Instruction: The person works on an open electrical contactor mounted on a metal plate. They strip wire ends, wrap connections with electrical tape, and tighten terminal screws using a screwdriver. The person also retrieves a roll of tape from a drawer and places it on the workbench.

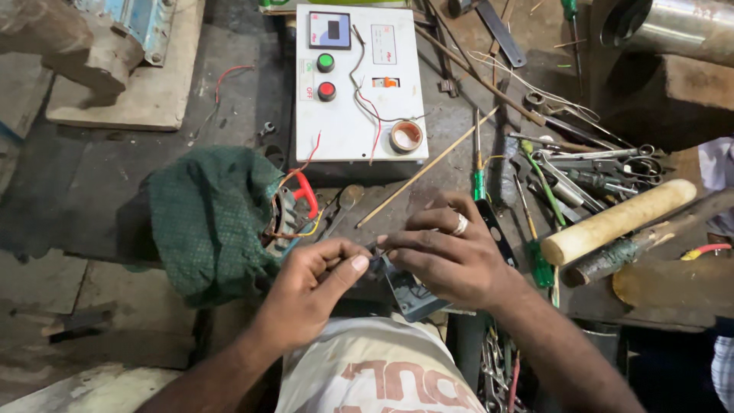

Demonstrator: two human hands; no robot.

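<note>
The left hand (pixel 317 279) and right hand (pixel 447 252) met in a pinching grip on a small dark part (pixel 377 260), too small to identify, just above a grey cover (pixel 409 294). Left of that part lay a motor (pixel 287 218) under a green cloth (pixel 210 218). Beyond it on the surface (pixel 451 130) sat a white control box (pixel 359 84), with a wooden mallet (pixel 619 222) and loose tools (pixel 589 164) to the right.

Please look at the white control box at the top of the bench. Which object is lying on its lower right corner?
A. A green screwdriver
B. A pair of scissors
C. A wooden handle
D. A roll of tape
D. A small roll of tape lies flat on the lower right corner of the white control box, beside the loose red and black wires; the screwdrivers, the scissors and the wooden handle all lie on the bench to its right.
</note>
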